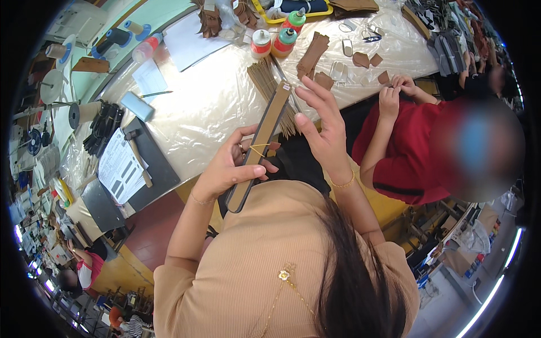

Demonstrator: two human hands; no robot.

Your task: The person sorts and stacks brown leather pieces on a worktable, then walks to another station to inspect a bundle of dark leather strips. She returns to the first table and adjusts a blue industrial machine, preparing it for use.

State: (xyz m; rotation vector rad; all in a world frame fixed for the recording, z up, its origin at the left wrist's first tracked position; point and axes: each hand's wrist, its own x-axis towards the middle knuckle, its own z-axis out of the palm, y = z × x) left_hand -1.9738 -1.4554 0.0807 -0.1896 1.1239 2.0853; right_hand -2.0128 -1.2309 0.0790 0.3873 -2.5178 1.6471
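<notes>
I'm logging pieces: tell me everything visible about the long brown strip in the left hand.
The brown strip looks like leather, narrow and dark-edged, with a rounded lower end and a small pale label at its top. A yellow band crosses it. The left hand grips it aslant, thumb on its face; the right hand is beside the top.

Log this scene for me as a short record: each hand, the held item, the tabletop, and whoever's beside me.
Left hand: holding a brown strip
Right hand: open, close to the strip's far end
Held item: long, dark-edged, with a yellow rubber band around it
Table: covered in clear plastic
Far side: three capped bottles
Left side: hammer lying across a printed sheet
Neighbour: person in a red top, at right, hands close together
</notes>
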